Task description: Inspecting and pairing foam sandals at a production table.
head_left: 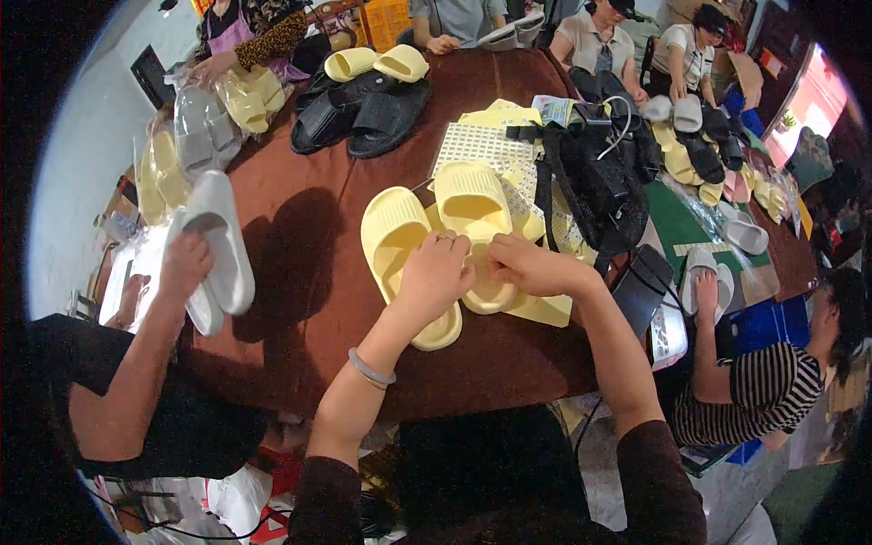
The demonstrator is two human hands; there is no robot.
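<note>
Two pale yellow slide slippers are in front of me, soles down and toes pointing away. The left slipper [392,221] slants, its heel partly under my left wrist. The right slipper [472,202] sits slightly farther off, on yellow sheets. My left hand [438,271], fingers curled, closes on the right slipper's left edge. On the opposite edge, my right hand [531,264] is also closed, its fingertips bent into the foot opening. What lies under my curled fingers is hidden.
A brown cloth covers the table [300,309]. Black slippers [389,120] with yellow ones on top lie beyond. A black mesh bag [595,182] stands at right. On the left, a co-worker's hand [186,263] holds grey slippers [218,241]. Other people work around the table.
</note>
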